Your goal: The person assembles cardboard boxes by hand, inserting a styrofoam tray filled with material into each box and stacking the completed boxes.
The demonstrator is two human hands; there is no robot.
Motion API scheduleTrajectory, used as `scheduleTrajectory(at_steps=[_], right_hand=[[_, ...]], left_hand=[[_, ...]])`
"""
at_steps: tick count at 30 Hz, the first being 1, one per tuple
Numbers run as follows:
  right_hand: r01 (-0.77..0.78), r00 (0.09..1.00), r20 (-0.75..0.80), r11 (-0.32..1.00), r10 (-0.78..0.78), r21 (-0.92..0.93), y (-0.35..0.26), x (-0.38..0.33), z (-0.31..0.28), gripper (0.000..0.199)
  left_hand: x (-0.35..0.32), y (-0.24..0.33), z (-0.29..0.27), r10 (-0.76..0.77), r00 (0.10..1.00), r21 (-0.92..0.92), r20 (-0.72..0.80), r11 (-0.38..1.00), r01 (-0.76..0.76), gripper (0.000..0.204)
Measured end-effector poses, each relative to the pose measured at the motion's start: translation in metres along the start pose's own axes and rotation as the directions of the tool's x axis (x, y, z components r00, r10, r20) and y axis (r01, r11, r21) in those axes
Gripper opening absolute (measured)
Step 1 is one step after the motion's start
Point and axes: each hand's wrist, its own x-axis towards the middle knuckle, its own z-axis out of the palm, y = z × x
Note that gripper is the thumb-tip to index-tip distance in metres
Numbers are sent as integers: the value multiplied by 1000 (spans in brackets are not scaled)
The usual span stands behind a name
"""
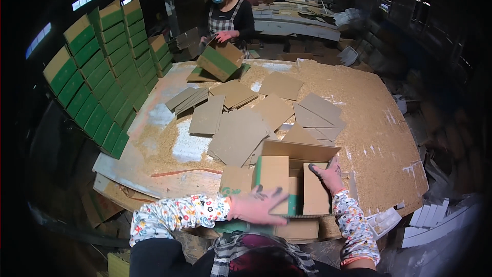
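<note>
Right in front of me at the table's near edge is an open cardboard box [301,149], brown with green parts, its far flap raised. My left hand [259,205], in a pink glove with dark fingertips, lies across the box's near left side. Its fingers are spread and slightly blurred, and they grip nothing. At the box's right side, my right hand [330,176] grips the upright brown panel [316,191], thumb over its top edge. The box's floor is only partly visible between the panels.
Flat cardboard sheets [238,133] lie scattered over the sawdust-covered table [379,133]. Tall stacks of green-and-brown boxes [84,95] line the left. Across the table a masked co-worker [238,20] handles another box [220,60]. White pieces [428,215] sit at lower right.
</note>
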Motion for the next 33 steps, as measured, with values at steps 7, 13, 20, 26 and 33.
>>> scheduleTrajectory(at_steps=[7, 13, 20, 26, 33], right_hand=[[593, 701, 518, 804, -490, -42, -115, 10, -86, 66], [-53, 935, 329, 860, -136, 508, -17, -96, -1, 73], [-670, 716, 519, -248, -467, 700, -12, -27, -68, 86], [-181, 879, 463, 821, -111, 541, -21, -63, 15, 83], [-336, 475, -407, 589, 780, 735, 199, -121, 9, 58]], left_hand=[[26, -81, 68, -495, 543, -486, -679, 856, 173, 110], [24, -132, 74, -469, 857, -918, -214, 396, -12, 91], [-16, -113, 85, -73, 886, -126, -458, 992, 17, 86], [15, -141, 56, -628, 556, -837, -544, 448, -313, 67], [48, -147, 44, -536, 608, -596, -586, 793, 126, 37]])
